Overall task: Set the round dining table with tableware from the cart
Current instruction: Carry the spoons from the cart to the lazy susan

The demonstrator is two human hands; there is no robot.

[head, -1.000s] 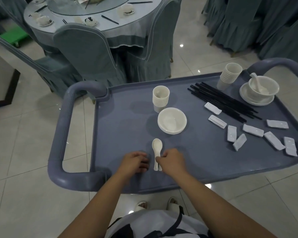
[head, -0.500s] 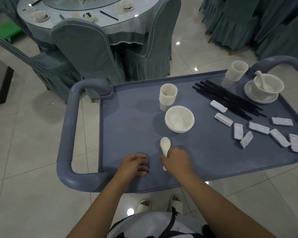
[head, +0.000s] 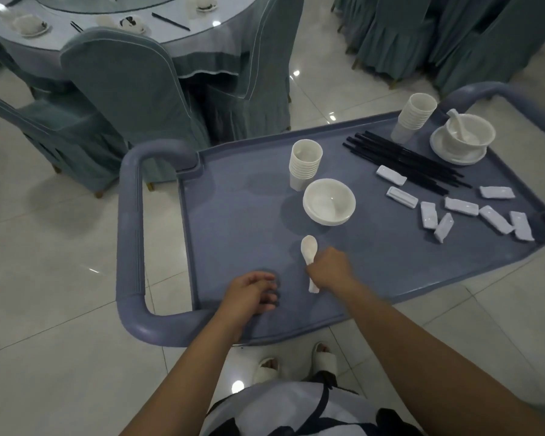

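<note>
White ceramic, the soup spoon lies low in the middle of the frame on the blue-grey cart tray, its bowl pointing up the picture and its handle end showing below the right hand, whose fingers curl round the handle in a pinch. Just left of it the left hand rests on the tray near the front edge, fingers loosely bent and holding nothing. Above the spoon stands a white bowl, which looks like a short stack of bowls, the top one bare inside; touching or just behind it rises a stack of white cups, nothing visible in the top cup. Toward the right of the frame black chopsticks lie in a slanting bundle, with white chopstick rests scattered on the tray below and beside them. In the tray's far right corner a second cup stack stands next to a bowl on a saucer, and a white spoon leans inside that bowl. Upper left of the frame shows the round dining table, partly set with bowls on saucers and chopsticks, and grey-green covered chairs drawn up between it and the cart.
</note>
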